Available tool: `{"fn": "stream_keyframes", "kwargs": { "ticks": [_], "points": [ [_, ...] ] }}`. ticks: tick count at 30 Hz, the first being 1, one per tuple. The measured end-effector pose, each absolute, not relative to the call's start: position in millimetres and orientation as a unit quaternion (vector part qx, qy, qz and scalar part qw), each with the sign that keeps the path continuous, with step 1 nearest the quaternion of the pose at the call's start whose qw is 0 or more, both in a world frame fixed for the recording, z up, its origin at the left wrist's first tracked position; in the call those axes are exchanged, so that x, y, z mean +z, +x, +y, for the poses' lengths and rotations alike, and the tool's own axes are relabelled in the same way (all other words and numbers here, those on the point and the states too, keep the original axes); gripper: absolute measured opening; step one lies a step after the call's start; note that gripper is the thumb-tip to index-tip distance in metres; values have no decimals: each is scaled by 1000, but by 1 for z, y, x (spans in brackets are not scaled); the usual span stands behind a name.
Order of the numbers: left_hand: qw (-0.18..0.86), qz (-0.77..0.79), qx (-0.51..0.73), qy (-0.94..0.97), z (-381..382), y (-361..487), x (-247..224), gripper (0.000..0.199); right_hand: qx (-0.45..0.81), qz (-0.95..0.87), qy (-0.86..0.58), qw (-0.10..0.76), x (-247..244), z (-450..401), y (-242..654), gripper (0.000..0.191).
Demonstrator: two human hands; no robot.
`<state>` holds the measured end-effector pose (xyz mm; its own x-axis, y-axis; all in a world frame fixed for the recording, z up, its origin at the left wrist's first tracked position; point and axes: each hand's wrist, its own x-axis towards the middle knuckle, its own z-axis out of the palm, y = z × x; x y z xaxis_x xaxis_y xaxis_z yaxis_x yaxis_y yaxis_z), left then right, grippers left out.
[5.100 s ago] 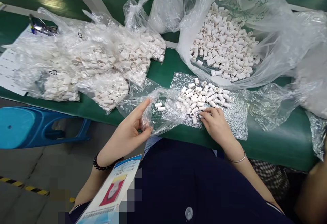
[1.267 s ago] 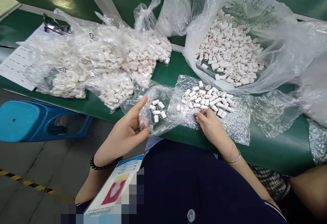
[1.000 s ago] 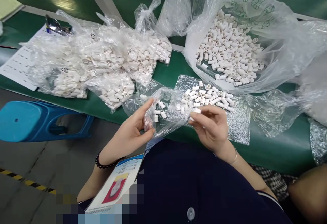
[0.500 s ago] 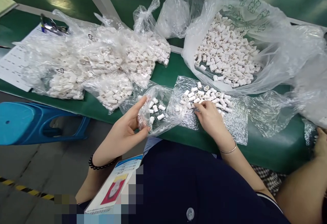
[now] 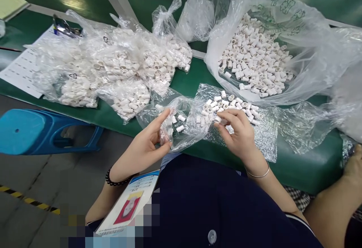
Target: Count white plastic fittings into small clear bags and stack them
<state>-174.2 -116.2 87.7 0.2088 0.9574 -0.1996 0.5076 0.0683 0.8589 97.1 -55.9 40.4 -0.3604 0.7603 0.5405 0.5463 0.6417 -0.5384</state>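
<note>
My left hand (image 5: 147,138) grips the side of a clear plastic bag (image 5: 188,142), its thumb and fingers closed on the crumpled film. Several short white plastic tubes (image 5: 180,128) lie inside that bag. Between the thumb and fingertips of my right hand (image 5: 240,133) is a white tube fitting (image 5: 217,120), just right of the bag. Beside and behind this hand, a loose pile of the same fittings (image 5: 234,103) rests on a shiny bubble-wrap sheet (image 5: 266,146). My right fingers partly cover the pile.
Filled clear bags of fittings (image 5: 118,65) crowd the back left over a printed sheet (image 5: 22,72). At the back right lies a large open bag (image 5: 308,71) heaped with fittings. A blue stool (image 5: 25,131) stands left; another person's arm (image 5: 333,202) is at right.
My right hand has lifted slightly from the pile, and a white fitting now shows in its fingertips. My left hand keeps its hold on the bag. The whole view has shifted a little.
</note>
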Motion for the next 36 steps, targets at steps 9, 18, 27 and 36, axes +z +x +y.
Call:
{"fn": "stream_keyframes", "kwargs": {
  "ticks": [9,18,27,36],
  "points": [
    [432,595,264,624,-116,-176,91,78,168,-856,-300,387,44,-49,68,25],
    [396,622,287,611,-112,-188,93,82,92,-882,-460,55,20,-42,87,21],
    [404,623,275,611,-115,-184,92,79,134,-859,-494,-18,14,-44,88,20],
    [452,586,284,609,-116,-178,90,75,88,-826,-377,411,57,-54,97,29]
  ]
}}
